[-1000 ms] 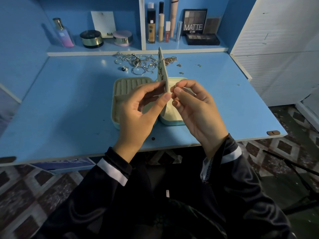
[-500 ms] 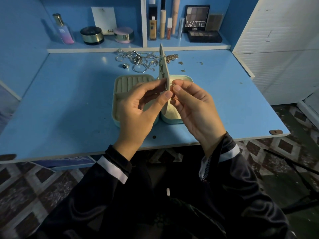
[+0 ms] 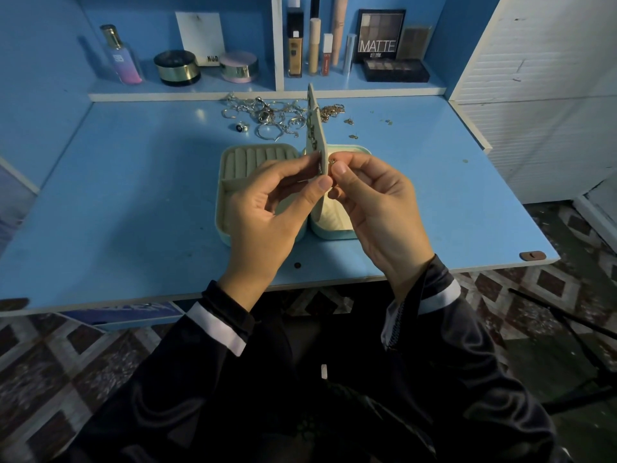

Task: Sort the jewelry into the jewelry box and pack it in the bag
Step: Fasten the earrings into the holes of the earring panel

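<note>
1. Jewelry box (image 3: 257, 149) lies open at frame centre on the blue desk (image 3: 133, 195), with its earring panel (image 3: 315, 128) upright.
2. Left hand (image 3: 267, 208) pinches the panel's lower edge.
3. Right hand (image 3: 377, 208) pinches a small earring (image 3: 332, 163) just beside the panel.
4. Loose jewelry (image 3: 270, 115) lies above centre.

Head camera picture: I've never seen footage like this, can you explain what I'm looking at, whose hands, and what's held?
No machine here: a camera worn on a person's head looks down at their own two hands. On the blue desk lies an open jewelry box, with loose jewelry behind it and cosmetics on the shelf. The left hand pinches the box's upright panel; the right hand pinches a small metal piece at its side, too small to identify.
</note>
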A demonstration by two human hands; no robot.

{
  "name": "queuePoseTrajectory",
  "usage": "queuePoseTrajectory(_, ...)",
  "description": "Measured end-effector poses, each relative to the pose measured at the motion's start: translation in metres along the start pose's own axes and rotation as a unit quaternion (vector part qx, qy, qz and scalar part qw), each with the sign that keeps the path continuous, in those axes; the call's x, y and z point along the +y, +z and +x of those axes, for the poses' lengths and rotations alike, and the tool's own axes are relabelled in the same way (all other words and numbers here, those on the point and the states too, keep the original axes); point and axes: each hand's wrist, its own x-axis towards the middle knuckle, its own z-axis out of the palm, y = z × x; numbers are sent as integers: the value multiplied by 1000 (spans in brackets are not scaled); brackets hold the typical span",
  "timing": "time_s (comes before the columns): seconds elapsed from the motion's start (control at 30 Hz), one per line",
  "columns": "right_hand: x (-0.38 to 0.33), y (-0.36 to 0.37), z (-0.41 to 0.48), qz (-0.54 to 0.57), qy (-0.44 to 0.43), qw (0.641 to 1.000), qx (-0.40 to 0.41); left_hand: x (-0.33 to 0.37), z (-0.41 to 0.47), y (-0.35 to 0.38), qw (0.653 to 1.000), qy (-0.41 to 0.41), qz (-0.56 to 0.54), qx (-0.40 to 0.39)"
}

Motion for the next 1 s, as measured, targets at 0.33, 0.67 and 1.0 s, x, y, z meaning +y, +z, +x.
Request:
queuePoseTrajectory(0.33, 0, -2, 2, -32, -16, 999, 4, 1, 1, -1, 1000, 5, 15, 1)
queuePoseTrajectory(0.67, -1, -4, 2, -88, -64, 994, 11, 0, 1, -3, 998, 32, 60, 5)
queuePoseTrajectory(1.0, -3, 1, -4, -144, -104, 984, 34, -2, 1, -4, 994, 57, 93, 8)
